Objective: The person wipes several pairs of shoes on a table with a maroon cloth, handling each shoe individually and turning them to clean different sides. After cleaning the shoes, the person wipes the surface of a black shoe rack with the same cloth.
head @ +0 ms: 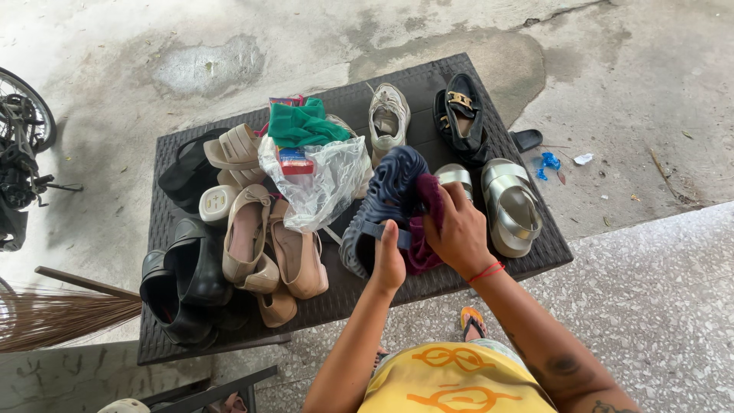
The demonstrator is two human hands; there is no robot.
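L hand (388, 264) has its grip clamped on the heel strap of the dark blue clog (386, 203), which sits mid-counter (489, 264). Clog's long axis runs away from the person, toe toward the white sneaker (388, 115). R hand (459, 229), just right of it, presses a bunched maroon cloth (425, 222) against the clog's side; both hands are equally near.

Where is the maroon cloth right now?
In the right hand, pressed against the dark blue clog that the left hand steadies, at the table's near right.
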